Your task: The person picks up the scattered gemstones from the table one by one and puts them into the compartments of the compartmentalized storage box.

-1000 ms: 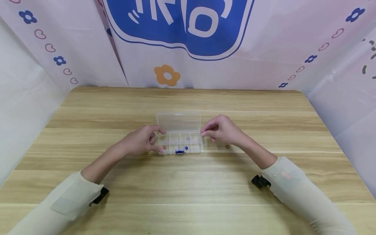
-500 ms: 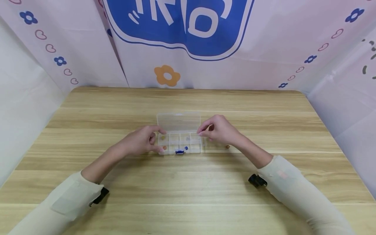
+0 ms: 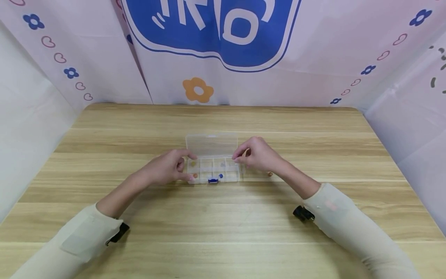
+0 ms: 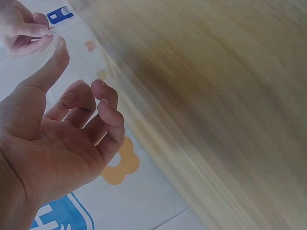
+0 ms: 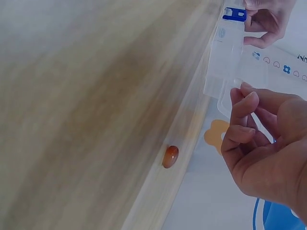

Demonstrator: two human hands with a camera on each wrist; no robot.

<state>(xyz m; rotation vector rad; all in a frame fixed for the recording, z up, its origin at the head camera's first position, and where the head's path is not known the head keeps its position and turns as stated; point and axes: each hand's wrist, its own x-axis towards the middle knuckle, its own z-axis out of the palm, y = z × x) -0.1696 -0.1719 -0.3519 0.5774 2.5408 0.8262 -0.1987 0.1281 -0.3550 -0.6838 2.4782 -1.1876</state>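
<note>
A clear plastic compartment box (image 3: 206,175) sits on the table with its clear lid (image 3: 211,145) raised at the back. My left hand (image 3: 167,167) grips its left end, thumb at the front and index finger at the back. Over the back right compartment, my right hand (image 3: 259,155) pinches a small pale, clear-looking piece (image 4: 51,31), mostly hidden by the fingertips. Inside the box lie a yellow bead (image 3: 193,164), an orange bead (image 3: 195,175), a blue bead (image 3: 221,176) and a pale purplish bead (image 3: 223,164), in separate compartments.
A glossy brown-orange bead (image 5: 170,156) lies on the wooden table (image 3: 223,224), right of the box and beneath the right wrist. The box's blue latch (image 3: 213,180) faces the front. A printed white cloth (image 3: 167,77) hangs behind the table.
My right hand has moved a little left, from beside the box's right edge to over its back right compartment. The left hand and box have stayed in place.
</note>
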